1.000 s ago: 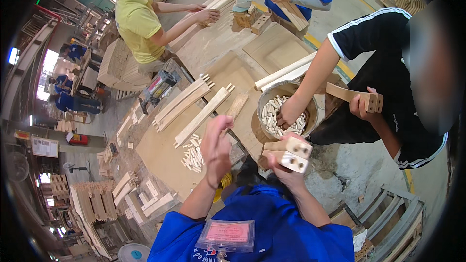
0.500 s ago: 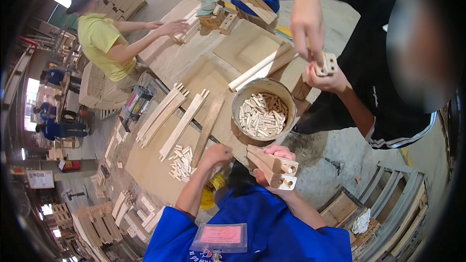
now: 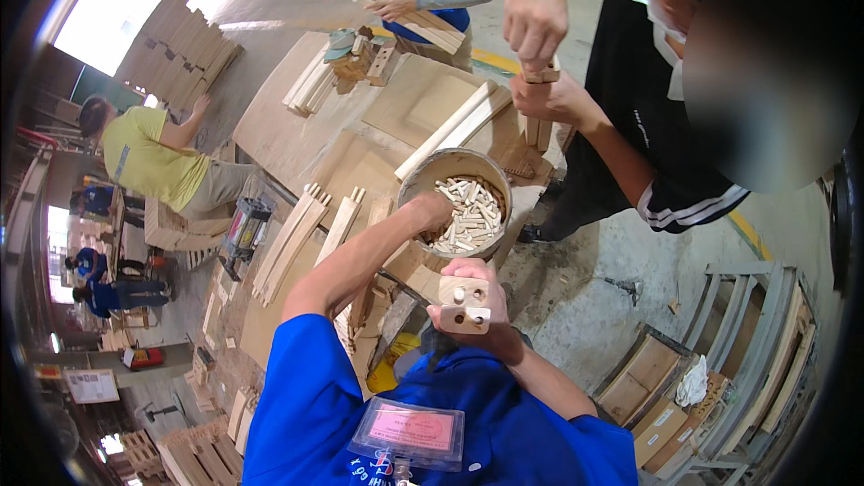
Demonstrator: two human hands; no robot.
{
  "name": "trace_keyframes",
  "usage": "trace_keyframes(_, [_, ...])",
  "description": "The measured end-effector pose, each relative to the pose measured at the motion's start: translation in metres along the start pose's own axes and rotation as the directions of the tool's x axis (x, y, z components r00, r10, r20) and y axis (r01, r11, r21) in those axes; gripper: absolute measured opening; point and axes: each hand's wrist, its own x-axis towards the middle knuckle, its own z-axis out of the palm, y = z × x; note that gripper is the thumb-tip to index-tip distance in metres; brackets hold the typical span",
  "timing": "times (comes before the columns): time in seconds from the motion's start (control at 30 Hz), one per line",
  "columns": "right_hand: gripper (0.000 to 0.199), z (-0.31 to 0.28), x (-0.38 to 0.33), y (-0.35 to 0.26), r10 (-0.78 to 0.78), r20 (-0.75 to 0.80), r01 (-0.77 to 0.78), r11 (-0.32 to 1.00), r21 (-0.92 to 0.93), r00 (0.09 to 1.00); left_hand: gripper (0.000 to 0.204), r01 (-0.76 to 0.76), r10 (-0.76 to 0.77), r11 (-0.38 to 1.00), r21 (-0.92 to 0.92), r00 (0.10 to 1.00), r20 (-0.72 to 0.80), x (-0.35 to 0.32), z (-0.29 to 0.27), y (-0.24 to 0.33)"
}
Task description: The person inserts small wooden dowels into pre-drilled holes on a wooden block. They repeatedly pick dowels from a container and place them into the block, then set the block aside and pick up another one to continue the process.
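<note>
My left hand (image 3: 434,210) reaches into a round bucket (image 3: 450,164) and touches the short wooden dowels (image 3: 477,216) heaped inside. Its fingers are mostly hidden among them. In front of my chest, my right hand (image 3: 498,310) is closed round two wooden bars (image 3: 466,330), stacked one above the other with their end faces toward me. Each end has two round holes, and a dowel (image 3: 460,294) sits in one hole of the upper bar.
Wooden bars with dowelled ends (image 3: 292,238) lie on the table left of the bucket. Across from me, a co-worker's hands (image 3: 540,94) work on a wooden piece; another person holds wooden strips (image 3: 432,29). A yellow pail (image 3: 387,369) stands below my left arm.
My left hand has gone from beside the loose dowels into the bucket. My right hand has turned the bars and shifted left in view. The person in yellow has turned away from the table.
</note>
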Motion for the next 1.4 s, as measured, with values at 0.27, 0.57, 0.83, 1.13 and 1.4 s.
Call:
trace_keyframes(0.27, [0.073, 0.009, 0.004, -0.006, 0.103, 0.115, -0.112, 0.990, 0.083, 0.988, 0.020, -0.266, 0.000, 0.905, -0.332, 0.782, -0.624, -0.078, -0.034, -0.019])
trace_keyframes(0.57, [0.079, 0.036, 0.025, 0.006, 0.087, 0.231, -0.086, 0.996, -0.013, 0.969, 0.016, -0.512, -0.296, 0.549, -0.661, 0.621, -0.726, -0.218, -0.081, -0.006])
trace_keyframes(0.83, [0.076, 0.043, 0.032, 0.003, 0.156, 0.247, -0.164, 0.986, 0.010, 0.956, 0.012, -0.316, -0.104, 0.876, -0.364, 0.613, -0.784, -0.305, -0.107, 0.058])
trace_keyframes(1.13, [0.072, 0.050, 0.041, -0.003, 0.068, 0.217, -0.068, 0.998, -0.011, 0.974, 0.025, -0.124, 0.044, 0.991, -0.059, 0.696, -0.716, -0.311, -0.117, 0.076])
trace_keyframes(1.4, [0.063, 0.052, 0.048, 0.002, -0.002, 0.159, 0.007, 1.000, -0.029, 0.987, 0.014, -0.144, -0.121, 0.963, -0.230, 0.530, -0.839, -0.288, -0.100, 0.062])
